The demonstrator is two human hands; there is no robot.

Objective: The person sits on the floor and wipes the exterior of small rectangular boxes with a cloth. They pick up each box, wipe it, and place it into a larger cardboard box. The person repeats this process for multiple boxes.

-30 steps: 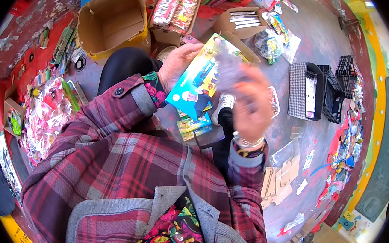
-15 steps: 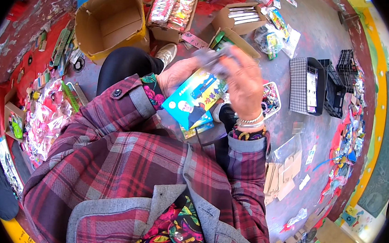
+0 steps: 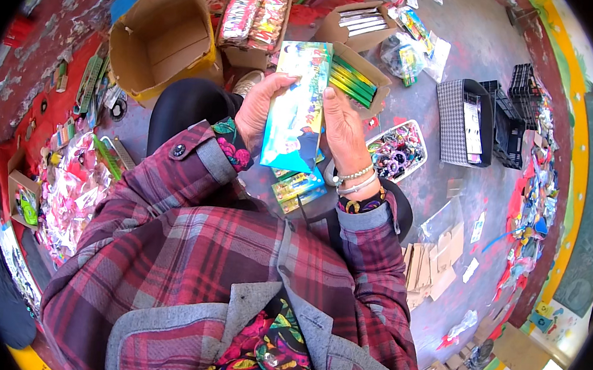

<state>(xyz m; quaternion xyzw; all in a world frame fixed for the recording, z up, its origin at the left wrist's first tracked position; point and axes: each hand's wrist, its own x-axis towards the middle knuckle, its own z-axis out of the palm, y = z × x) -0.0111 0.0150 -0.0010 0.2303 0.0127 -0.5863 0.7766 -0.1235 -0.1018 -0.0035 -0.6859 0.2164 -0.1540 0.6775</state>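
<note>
By the left edge of the floor point(image 3: 464, 44) lies a heap of pink and clear packets point(image 3: 77, 197); farther in, toward the far edge, stands a wide carton point(image 3: 160, 46), its top open, and to its right a smaller carton packed with colourful packs point(image 3: 256, 16). In front of these, the left hand point(image 3: 255, 109) has its grip closed to the thickness of a box point(image 3: 295, 107), thumb lying over the left side and fingers hidden beneath. The box is held above the floor, between both hands, its printed face up; the long axis runs away from the body, the far end leaning slightly right, the bright blue end pointing back toward the jacket point(image 3: 213, 255). Beneath its near end, more printed boxes point(image 3: 299, 191) show. The right hand point(image 3: 344, 129) grasps the opposite long side, thumb at the edge, the other fingers mostly out of sight. Just beyond it sits a carton of green boxes point(image 3: 353, 84); to the right, a white tray of hair ties point(image 3: 399, 152), then a checked basket point(image 3: 450, 124), nearer the floor's right edge.
</note>
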